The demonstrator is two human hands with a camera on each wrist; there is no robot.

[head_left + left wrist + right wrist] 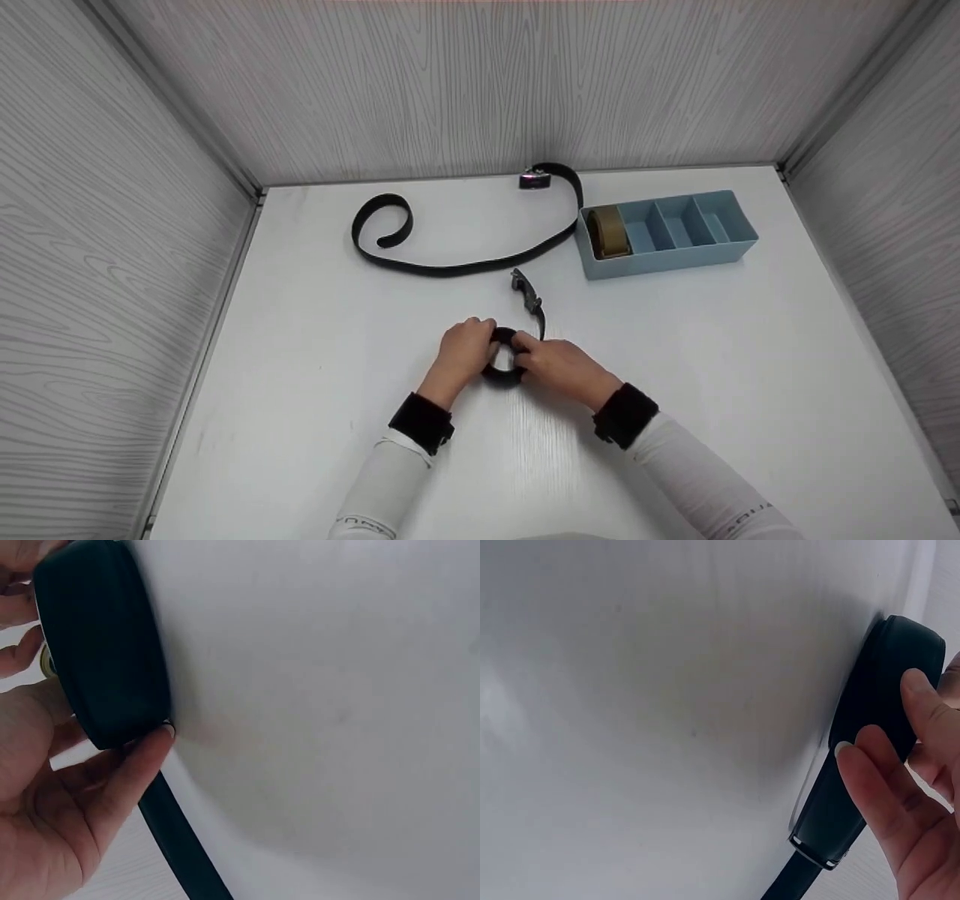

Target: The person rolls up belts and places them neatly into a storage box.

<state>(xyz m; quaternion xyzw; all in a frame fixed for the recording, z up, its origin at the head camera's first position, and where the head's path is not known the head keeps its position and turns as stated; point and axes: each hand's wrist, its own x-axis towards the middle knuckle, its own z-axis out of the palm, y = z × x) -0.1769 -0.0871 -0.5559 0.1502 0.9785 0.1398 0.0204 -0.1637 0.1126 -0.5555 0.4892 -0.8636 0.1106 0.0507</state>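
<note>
A black belt wound into a round coil (501,377) stands on edge on the white table, between both hands. My left hand (465,349) holds its left side; in the left wrist view, thumb and fingers curl about the coil (105,645). On the other side, my right hand (562,366) pinches the coil, and fingertips press its outer face (885,690) in the right wrist view. The belt's free end, with a dark metal buckle (527,291), sticks out beyond the hands. Farther back, a second black belt (450,270) lies unrolled in a wide curve.
A blue tray (667,260) with several compartments stands at the back right; its leftmost compartment holds a rolled tan belt (613,231). The second belt's buckle (535,181) lies near the back wall and its strap touches the tray's left end. Wood-grain panels (450,90) enclose the table.
</note>
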